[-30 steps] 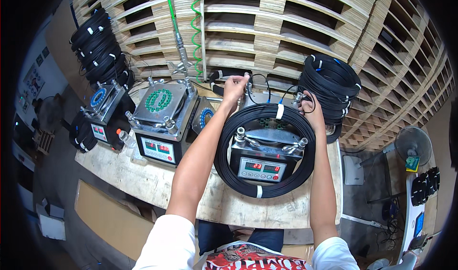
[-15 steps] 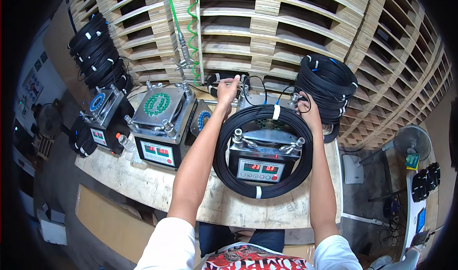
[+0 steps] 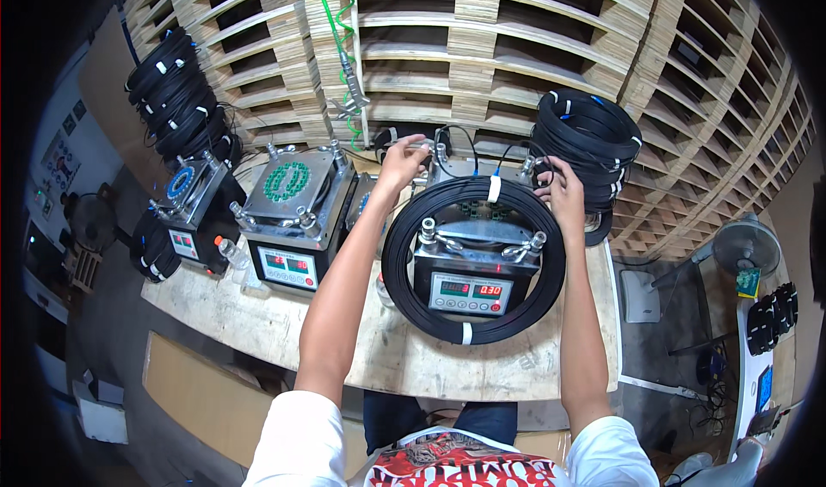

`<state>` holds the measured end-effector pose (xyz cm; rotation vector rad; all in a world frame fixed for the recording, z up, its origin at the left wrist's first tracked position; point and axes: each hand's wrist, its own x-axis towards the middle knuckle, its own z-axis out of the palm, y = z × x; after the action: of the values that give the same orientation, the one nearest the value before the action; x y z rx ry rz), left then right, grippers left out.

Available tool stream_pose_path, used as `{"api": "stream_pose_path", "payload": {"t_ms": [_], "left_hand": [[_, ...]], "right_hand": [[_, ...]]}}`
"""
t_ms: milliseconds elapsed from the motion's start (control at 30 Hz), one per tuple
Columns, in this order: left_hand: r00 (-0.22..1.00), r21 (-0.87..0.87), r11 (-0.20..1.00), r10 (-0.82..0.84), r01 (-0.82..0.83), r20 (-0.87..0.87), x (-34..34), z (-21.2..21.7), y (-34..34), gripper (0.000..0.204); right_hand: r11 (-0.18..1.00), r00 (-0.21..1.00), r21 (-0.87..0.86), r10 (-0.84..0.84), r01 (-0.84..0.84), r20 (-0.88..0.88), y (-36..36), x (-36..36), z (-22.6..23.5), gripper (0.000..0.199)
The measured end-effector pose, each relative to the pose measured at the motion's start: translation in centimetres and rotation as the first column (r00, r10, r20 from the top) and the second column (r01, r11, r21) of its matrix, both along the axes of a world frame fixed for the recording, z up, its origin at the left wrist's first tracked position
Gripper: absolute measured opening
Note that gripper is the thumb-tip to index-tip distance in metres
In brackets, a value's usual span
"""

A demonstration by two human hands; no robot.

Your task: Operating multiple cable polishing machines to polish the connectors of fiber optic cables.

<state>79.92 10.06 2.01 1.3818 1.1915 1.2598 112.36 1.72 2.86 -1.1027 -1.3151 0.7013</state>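
Observation:
A black cable coil (image 3: pixel 402 293), tied with white bands, rings the front of a metal polishing machine (image 3: pixel 469 272) with a lit red display. Its two blue-tipped ends (image 3: pixel 502 174) loop up at the machine's rear. My left hand (image 3: pixel 403 162) is beside the rear left clamp post (image 3: pixel 442 153), fingers loosely stretched, with nothing visible in them. Beside the rear right clamp post (image 3: pixel 527 172), my right hand (image 3: pixel 564 193) has its fingers bent and apart, also without a visible object. The coil partly covers the machine's top plate.
Two similar machines (image 3: pixel 297 196) (image 3: pixel 191 196) stand to the left, with a clear bottle (image 3: pixel 231 251) between them. Stacks of black cable coils rise at the left (image 3: pixel 172 100) and right (image 3: pixel 588 147). A green hose with a metal air gun (image 3: pixel 351 89) hangs before wooden pallets (image 3: pixel 482 35).
My right hand has come away from the rear right clamp post, its fingers opening. My left hand has shifted slightly left. The displays show different digits, and the hanging air gun has swung right.

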Motion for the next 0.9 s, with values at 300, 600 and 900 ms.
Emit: {"api": "stream_pose_path", "payload": {"t_ms": [300,600,900], "left_hand": [[0.79,0.741,0.663,0.394,0.109,-0.469,-0.7,3.9,-15.9,0.022],[0.701,0.72,0.65,0.395,0.244,-0.594,0.8,0.6,-20.5,0.039],[0.957,0.752,0.657,0.25,-0.055,-0.149,-0.2,-2.5,-18.8,0.011]], "right_hand": [[0.927,0.926,0.273,-0.316,0.256,0.205,-9.7,-3.5,0.9,0.029],[0.851,0.668,0.478,-0.486,0.218,0.563,-13.6,-5.1,-1.8,0.054],[0.861,0.698,0.459,-0.466,0.217,0.544,-13.8,-5.0,-2.2,0.053]]}}
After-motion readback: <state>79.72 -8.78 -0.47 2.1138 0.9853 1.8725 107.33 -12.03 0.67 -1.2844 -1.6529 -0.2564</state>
